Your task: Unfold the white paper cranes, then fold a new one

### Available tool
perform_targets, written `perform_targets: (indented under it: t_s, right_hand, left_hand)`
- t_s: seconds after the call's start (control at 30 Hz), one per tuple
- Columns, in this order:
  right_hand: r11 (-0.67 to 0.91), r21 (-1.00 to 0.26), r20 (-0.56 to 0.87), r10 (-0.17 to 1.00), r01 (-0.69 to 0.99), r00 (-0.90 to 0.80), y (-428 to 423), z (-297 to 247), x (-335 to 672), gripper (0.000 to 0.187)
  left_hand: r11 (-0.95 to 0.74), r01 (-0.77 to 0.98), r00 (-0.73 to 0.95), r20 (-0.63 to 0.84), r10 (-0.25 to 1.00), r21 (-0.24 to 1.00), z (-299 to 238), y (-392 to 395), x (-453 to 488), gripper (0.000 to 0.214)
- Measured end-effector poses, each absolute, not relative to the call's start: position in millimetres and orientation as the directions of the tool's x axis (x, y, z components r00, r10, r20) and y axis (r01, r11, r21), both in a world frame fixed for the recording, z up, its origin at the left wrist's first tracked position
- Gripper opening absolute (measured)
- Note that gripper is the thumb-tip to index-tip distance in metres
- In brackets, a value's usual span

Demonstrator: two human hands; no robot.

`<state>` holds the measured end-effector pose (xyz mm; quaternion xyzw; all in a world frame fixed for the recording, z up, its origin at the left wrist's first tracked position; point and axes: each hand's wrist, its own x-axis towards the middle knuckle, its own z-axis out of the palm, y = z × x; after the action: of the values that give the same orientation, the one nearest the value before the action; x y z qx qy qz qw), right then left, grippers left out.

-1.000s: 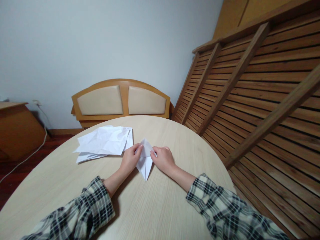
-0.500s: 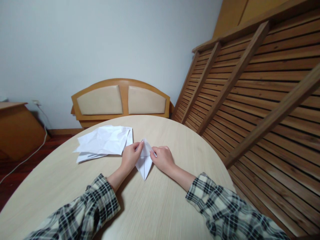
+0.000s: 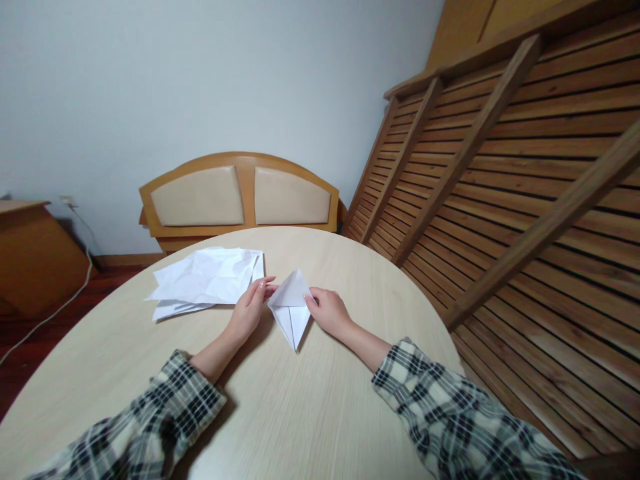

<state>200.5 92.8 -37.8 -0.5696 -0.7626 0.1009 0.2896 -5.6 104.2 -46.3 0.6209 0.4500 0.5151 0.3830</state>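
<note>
A white folded paper [image 3: 295,313], kite-shaped with a crease down its lower half, is above the table in front of me. My right hand [image 3: 331,312] pinches its right corner, thumb on the near face and fingers behind. On the other side, my left hand [image 3: 250,308] has its fingers stretched out beside the paper's left corner; whether the fingertips touch it I cannot tell. Left of that hand lies a stack of creased white paper sheets [image 3: 203,277].
The round pale wooden table [image 3: 350,413] reaches a padded wooden headboard [image 3: 245,193] by the wall. A slatted wooden panel [image 3: 500,180] leans along the right. At the far left are a wooden cabinet [image 3: 40,260] and a white cable [image 3: 55,317].
My left hand has let go of the folded paper and moved left, its fingers straightening. The paper has turned slightly and shifted right in my right hand, showing its whole upper part.
</note>
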Motion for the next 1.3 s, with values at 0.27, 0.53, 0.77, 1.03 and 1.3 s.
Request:
perform_targets:
  t_s: [0.27, 0.53, 0.77, 1.03, 1.3]
  right_hand:
    - [0.336, -0.611, 0.298, 0.936, 0.716, -0.186, 102, -47, 209, 0.030]
    - [0.346, -0.632, 0.314, 0.933, 0.693, -0.179, 105, -51, 208, 0.031]
    - [0.370, -0.665, 0.311, 0.927, 0.649, -0.210, 102, -50, 204, 0.028]
    - [0.394, -0.641, 0.315, 0.918, 0.658, -0.242, 98, -48, 203, 0.029]
    - [0.382, -0.732, 0.260, 0.922, 0.564, -0.287, 100, -45, 209, 0.053]
  left_hand:
    - [-0.502, 0.511, 0.258, 0.433, 0.864, 0.698, -46, 87, -14, 0.038]
    - [-0.578, 0.566, 0.375, 0.441, 0.815, 0.587, -48, 92, -11, 0.039]
    - [-0.617, 0.633, 0.468, 0.404, 0.786, 0.468, -44, 89, -8, 0.030]
    - [-0.571, 0.730, 0.439, 0.383, 0.813, 0.376, -52, 94, -9, 0.022]
    - [-0.542, 0.717, 0.387, 0.396, 0.833, 0.439, -54, 99, -12, 0.021]
